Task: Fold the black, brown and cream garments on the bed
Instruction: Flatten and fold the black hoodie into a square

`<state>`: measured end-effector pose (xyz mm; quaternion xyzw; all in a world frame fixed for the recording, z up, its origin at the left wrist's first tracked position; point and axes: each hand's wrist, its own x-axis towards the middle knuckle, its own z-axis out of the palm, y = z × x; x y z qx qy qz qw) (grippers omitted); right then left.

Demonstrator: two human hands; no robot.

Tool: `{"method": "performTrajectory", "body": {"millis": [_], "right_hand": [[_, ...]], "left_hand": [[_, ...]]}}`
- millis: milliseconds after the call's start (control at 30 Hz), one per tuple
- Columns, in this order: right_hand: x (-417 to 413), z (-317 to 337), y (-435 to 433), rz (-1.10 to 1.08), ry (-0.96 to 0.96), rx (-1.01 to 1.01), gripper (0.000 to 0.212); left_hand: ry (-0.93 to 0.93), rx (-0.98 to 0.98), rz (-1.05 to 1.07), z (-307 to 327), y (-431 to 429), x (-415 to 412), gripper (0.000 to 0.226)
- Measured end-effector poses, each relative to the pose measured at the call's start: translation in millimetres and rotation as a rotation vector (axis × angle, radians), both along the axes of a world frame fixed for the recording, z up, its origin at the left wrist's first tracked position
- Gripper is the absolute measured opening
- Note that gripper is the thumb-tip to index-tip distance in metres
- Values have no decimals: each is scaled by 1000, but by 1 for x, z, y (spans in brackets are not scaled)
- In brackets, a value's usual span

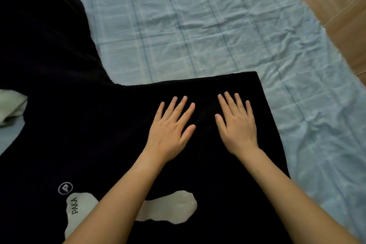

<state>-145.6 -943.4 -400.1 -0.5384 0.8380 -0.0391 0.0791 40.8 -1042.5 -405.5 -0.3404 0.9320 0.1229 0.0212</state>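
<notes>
A black garment (83,125) with a white print and the word PAKA lies spread over the bed, one sleeve reaching up to the far left. My left hand (171,130) and my right hand (236,125) rest flat on it side by side, palms down, fingers spread, near its far right corner. Neither hand grips the cloth. A bit of cream garment (10,107) shows at the left edge, partly under the black one. No brown garment is in view.
A light blue checked bedsheet (198,25), wrinkled, covers the bed beyond and to the right of the garment. A wooden floor (332,2) shows past the bed's edge at the upper right.
</notes>
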Motion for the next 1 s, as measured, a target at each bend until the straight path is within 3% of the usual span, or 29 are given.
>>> {"method": "performTrajectory", "body": {"millis": [133, 267, 433, 533, 667, 767, 900, 1000], "right_hand": [[83, 7, 1, 169, -99, -97, 58], [113, -17, 16, 263, -101, -9, 57], [117, -15, 10, 211, -23, 4, 60], [172, 5, 10, 101, -83, -46, 61], [294, 23, 24, 331, -185, -117, 56], [359, 17, 37, 435, -203, -50, 56], [385, -10, 50, 526, -147, 42, 58], [386, -11, 49, 506, -98, 41, 60]], "left_hand": [[61, -88, 210, 12, 18, 64, 59], [-13, -68, 347, -12, 49, 148, 59], [-4, 9, 355, -13, 48, 156, 60], [68, 48, 362, 4, 53, 172, 58], [64, -40, 463, 19, 85, 245, 55], [-19, -49, 562, 13, 115, 328, 56], [-56, 48, 475, 2, 129, 374, 59], [40, 103, 460, 11, 125, 373, 60]]}}
